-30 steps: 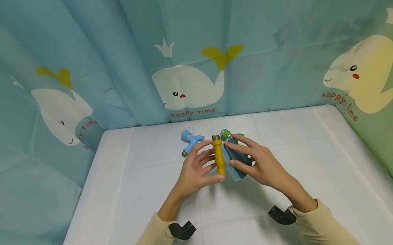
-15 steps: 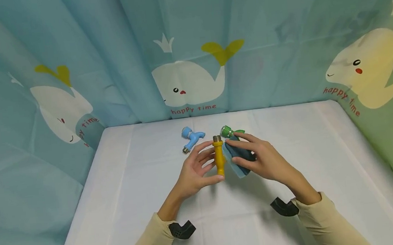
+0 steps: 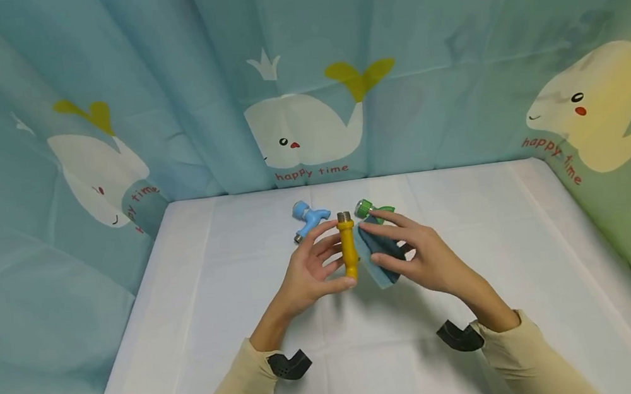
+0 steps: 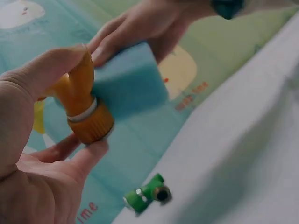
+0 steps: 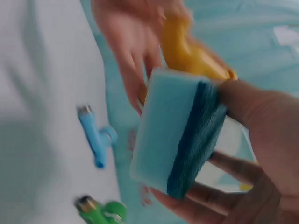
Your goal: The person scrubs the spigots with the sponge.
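My left hand [image 3: 305, 279] holds a yellow plastic tap [image 3: 348, 249] between thumb and fingertips, its threaded metal end pointing up in the head view. The left wrist view shows the tap's ribbed knob [image 4: 91, 123] at my fingers. With my right hand [image 3: 430, 261] I grip a two-layer sponge [image 5: 168, 128], light blue foam with a darker scouring side. The foam side faces the yellow tap, right beside it, and overlaps it in the right wrist view.
A light blue tap [image 3: 311, 218] and a green tap [image 3: 365, 208] lie on the white-covered table [image 3: 230, 262] beyond my hands. Behind the table hangs a blue-green curtain [image 3: 299, 27] printed with whales.
The sponge has shifted slightly right, and the yellow tap slightly up and left, leaving a little more room between them. More of the green tap shows. Both grips are kept.
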Demonstrator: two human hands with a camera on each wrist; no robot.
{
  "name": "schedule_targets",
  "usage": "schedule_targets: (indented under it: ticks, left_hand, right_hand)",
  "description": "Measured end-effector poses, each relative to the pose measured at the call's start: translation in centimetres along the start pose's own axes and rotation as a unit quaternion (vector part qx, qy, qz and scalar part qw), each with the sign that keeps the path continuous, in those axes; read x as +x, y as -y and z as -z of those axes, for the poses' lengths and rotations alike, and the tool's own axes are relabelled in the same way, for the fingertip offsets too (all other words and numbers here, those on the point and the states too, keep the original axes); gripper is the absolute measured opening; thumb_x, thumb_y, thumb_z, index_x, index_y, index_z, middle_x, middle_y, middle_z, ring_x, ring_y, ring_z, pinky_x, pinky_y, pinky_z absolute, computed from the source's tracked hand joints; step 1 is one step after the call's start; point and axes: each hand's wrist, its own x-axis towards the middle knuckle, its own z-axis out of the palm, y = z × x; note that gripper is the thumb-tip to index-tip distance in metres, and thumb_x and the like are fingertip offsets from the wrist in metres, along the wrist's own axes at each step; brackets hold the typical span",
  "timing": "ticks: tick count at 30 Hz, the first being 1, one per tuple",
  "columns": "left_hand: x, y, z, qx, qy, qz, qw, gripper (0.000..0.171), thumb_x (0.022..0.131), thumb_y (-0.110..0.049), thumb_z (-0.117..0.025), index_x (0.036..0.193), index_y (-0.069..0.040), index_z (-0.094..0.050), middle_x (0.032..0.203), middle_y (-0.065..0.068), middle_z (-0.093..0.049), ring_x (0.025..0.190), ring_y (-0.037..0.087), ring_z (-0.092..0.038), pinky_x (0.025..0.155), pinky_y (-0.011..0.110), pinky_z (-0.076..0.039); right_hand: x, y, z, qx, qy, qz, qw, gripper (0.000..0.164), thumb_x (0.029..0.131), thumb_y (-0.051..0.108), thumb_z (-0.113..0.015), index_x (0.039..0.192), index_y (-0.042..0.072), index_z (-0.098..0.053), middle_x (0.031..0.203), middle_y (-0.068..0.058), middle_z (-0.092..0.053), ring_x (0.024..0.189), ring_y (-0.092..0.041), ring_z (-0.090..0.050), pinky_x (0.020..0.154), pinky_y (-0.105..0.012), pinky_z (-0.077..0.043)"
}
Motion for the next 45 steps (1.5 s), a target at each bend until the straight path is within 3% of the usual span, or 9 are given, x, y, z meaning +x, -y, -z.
schedule_targets:
  ticks: [5,9,12,17,22,27,33,37,45]
  left_hand:
    - [0.0,0.4,-0.1,-0.011,-0.021,0.028,0.9993,0.092,0.082,-0.002,-0.086,0.157,-0.011,-0.035,0.149,0.030,-0.044,0.128,0.035,-0.054,0.106,0.045,-0.050]
    - [0.0,0.7,-0.1,-0.008,-0.044,0.034,0.9984,0.095,0.082,-0.003,-0.087,0.159,-0.014,-0.033,0.148,0.030,-0.044,0.127,0.034,-0.054,0.107,0.043,-0.050]
    - [0.0,0.8,0.0,-0.001,-0.053,0.030,0.9982,0.095,0.082,-0.004,-0.087,0.159,-0.013,-0.032,0.148,0.031,-0.045,0.128,0.036,-0.053,0.106,0.044,-0.050]
    - [-0.2,0.9,0.7,0.003,-0.075,0.036,0.9965,0.091,0.082,0.004,-0.084,0.157,-0.013,-0.035,0.147,0.035,-0.044,0.127,0.034,-0.055,0.105,0.041,-0.050]
    - [-0.2,0.9,1.1,0.013,-0.065,0.030,0.9973,0.092,0.084,-0.002,-0.084,0.159,-0.014,-0.033,0.148,0.030,-0.046,0.128,0.035,-0.055,0.106,0.041,-0.050]
    - [-0.1,0.5,1.4,0.003,-0.092,0.007,0.9957,0.091,0.082,-0.001,-0.085,0.157,-0.015,-0.035,0.150,0.032,-0.044,0.130,0.034,-0.055,0.106,0.041,-0.050]
    - [0.0,0.2,1.5,-0.005,-0.089,0.009,0.9960,0.091,0.085,0.004,-0.081,0.159,-0.017,-0.033,0.150,0.038,-0.040,0.125,0.032,-0.058,0.105,0.040,-0.051]
    - [0.0,0.0,1.4,-0.009,-0.097,0.009,0.9952,0.092,0.084,0.001,-0.083,0.158,-0.017,-0.033,0.149,0.039,-0.040,0.125,0.033,-0.058,0.105,0.040,-0.051]
    - [0.0,-0.3,1.1,-0.012,-0.090,0.010,0.9958,0.091,0.084,-0.001,-0.083,0.159,-0.016,-0.033,0.149,0.031,-0.045,0.125,0.034,-0.057,0.105,0.042,-0.052]
  right_hand:
    - [-0.5,-0.3,-0.7,-0.031,-0.032,0.010,0.999,0.055,0.092,0.018,-0.080,0.144,0.018,-0.062,0.154,-0.013,-0.048,0.103,-0.027,-0.069,0.074,-0.039,-0.060]
    - [-0.4,0.0,-0.9,0.032,-0.080,0.013,0.996,0.059,0.088,0.009,-0.082,0.144,0.017,-0.063,0.154,-0.011,-0.049,0.115,-0.031,-0.066,0.072,-0.041,-0.063]
    - [-0.5,0.5,-1.7,0.072,-0.057,0.025,0.995,0.059,0.091,0.011,-0.079,0.146,0.017,-0.060,0.157,-0.010,-0.045,0.121,-0.031,-0.063,0.075,-0.039,-0.063]
    - [-0.7,0.2,-2.2,0.028,-0.005,0.042,0.999,0.056,0.091,0.015,-0.080,0.144,0.017,-0.062,0.155,-0.014,-0.047,0.126,-0.038,-0.060,0.084,-0.048,-0.060]
    - [0.4,0.6,-2.1,0.062,-0.047,0.044,0.996,0.058,0.090,0.011,-0.080,0.145,0.018,-0.061,0.157,-0.011,-0.046,0.125,-0.033,-0.061,0.077,-0.043,-0.062]
    - [0.4,0.9,-2.7,0.036,-0.009,0.061,0.997,0.055,0.092,0.016,-0.079,0.145,0.016,-0.062,0.157,-0.014,-0.044,0.132,-0.036,-0.056,0.090,-0.050,-0.058]
    - [0.9,1.0,-2.4,0.037,-0.053,0.066,0.996,0.058,0.088,0.011,-0.082,0.142,0.017,-0.064,0.156,-0.013,-0.046,0.136,-0.035,-0.052,0.094,-0.054,-0.056]
    - [0.8,1.1,-2.5,0.037,-0.017,0.069,0.997,0.055,0.092,0.016,-0.079,0.145,0.016,-0.062,0.159,-0.014,-0.042,0.139,-0.037,-0.050,0.096,-0.052,-0.055]
    - [1.2,0.6,-2.1,0.031,-0.060,0.047,0.997,0.057,0.090,0.013,-0.080,0.144,0.016,-0.062,0.157,-0.014,-0.045,0.125,-0.034,-0.061,0.078,-0.043,-0.062]
